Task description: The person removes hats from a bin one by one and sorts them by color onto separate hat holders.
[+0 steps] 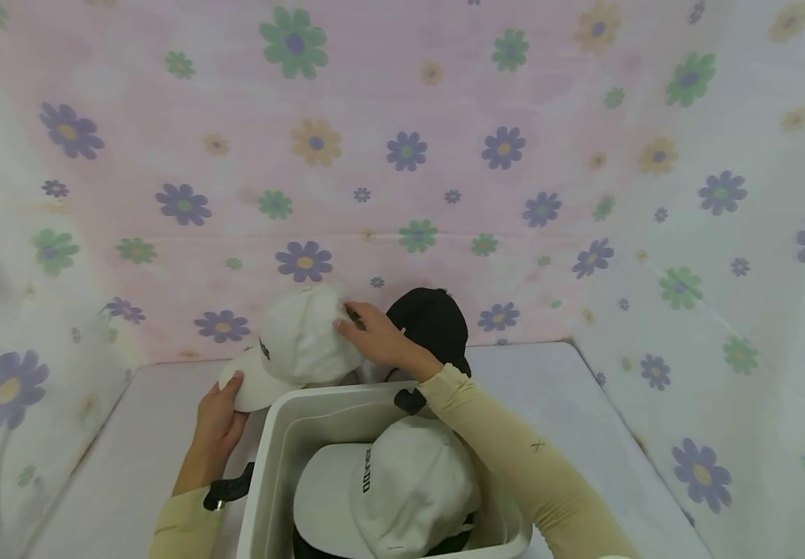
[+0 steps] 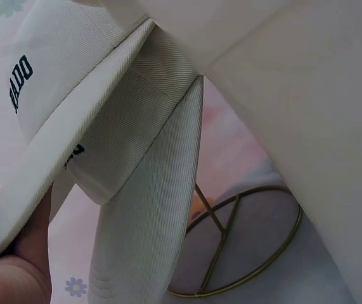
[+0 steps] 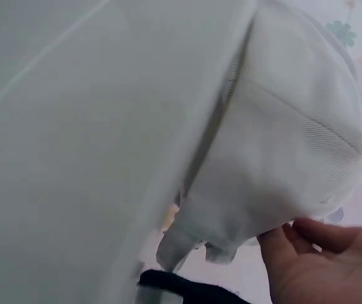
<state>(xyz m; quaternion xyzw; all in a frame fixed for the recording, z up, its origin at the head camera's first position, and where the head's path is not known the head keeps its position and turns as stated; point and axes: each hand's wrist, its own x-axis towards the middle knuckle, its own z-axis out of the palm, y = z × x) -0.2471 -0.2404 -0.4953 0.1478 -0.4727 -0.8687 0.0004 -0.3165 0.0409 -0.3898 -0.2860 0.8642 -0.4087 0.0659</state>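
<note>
A white baseball cap [image 1: 307, 334] with dark lettering is held between both hands behind the bin. My left hand [image 1: 216, 419] pinches its brim, thumb on one face and fingers on the other. At the back of the crown, my right hand [image 1: 381, 338] grips the lower edge; in the right wrist view the right hand [image 3: 326, 263] has its fingertips tucked under that edge, near the loose back strap [image 3: 177, 247]. Below the held cap, the left wrist view shows a second white cap [image 2: 149, 209], its brim pointing downward. Just right of my right hand sits a black cap [image 1: 437, 326].
A white plastic bin [image 1: 269, 458] stands in front, between my forearms. Inside lies a white lettered cap [image 1: 416, 481] over something black. Low behind the bin is a gold wire ring stand [image 2: 223, 235]. A flowered cloth wall [image 1: 402, 101] rises behind the white table [image 1: 535, 373].
</note>
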